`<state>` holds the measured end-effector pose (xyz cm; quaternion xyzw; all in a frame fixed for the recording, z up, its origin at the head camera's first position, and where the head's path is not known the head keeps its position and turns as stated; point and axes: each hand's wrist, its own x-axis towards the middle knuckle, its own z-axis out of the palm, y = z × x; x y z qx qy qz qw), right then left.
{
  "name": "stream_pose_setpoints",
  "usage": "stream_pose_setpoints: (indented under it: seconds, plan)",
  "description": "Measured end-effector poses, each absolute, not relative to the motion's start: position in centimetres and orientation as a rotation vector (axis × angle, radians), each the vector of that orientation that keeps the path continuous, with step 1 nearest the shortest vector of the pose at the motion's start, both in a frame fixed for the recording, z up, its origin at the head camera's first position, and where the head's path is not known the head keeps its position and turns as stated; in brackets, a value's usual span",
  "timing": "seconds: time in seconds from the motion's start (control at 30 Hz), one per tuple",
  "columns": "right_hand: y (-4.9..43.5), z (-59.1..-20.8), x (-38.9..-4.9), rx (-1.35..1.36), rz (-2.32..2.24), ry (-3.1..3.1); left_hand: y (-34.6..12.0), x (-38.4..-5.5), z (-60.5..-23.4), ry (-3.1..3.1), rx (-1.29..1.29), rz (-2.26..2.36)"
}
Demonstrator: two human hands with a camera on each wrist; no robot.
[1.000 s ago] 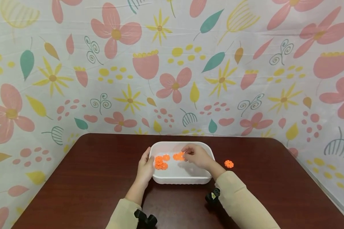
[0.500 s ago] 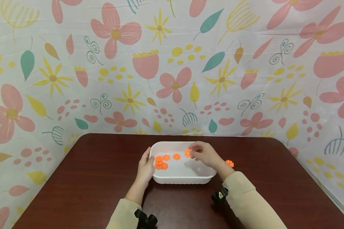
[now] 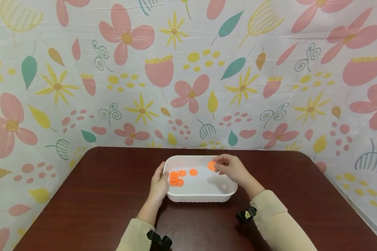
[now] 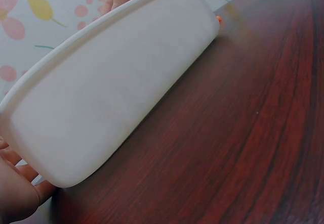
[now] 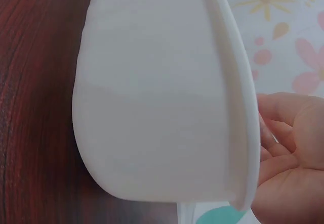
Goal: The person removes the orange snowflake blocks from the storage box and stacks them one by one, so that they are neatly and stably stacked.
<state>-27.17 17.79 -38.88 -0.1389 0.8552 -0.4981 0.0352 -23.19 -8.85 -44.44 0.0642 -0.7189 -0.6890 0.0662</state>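
Note:
A white plastic tray stands on the table. My left hand holds its left end, thumb over the rim and fingers along the outer wall. Over the tray's far right part, my right hand pinches an orange flower-shaped disc between thumb and fingers. Several similar discs lie bunched at the tray's left end, while a single orange disc lies apart near the middle. The right wrist view shows the tray wall with my right hand behind its rim; the pinched disc is hidden there.
The dark brown wooden table extends around the tray. A bit of orange shows past the tray's far corner in the left wrist view; in the head view my right arm covers that area. Behind the table hangs a flower-print cloth.
My right hand has moved right with the pinched orange disc, away from the single disc in the middle. My right forearm now covers the disc on the table. The left hand stays put.

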Motion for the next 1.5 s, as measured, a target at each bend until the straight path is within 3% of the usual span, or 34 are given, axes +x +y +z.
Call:
stream_pose_setpoints:
  seconds: [0.63, 1.5]
  plan:
    - [20.6, -38.5, -26.8, -0.272, -1.649, 2.655, -8.8, -23.5, -44.7, -2.168, 0.185, -2.099]
    - [24.0, -41.6, -25.1, 0.008, -1.952, 2.520, -9.0, -23.5, -44.8, -2.182, 0.191, -2.094]
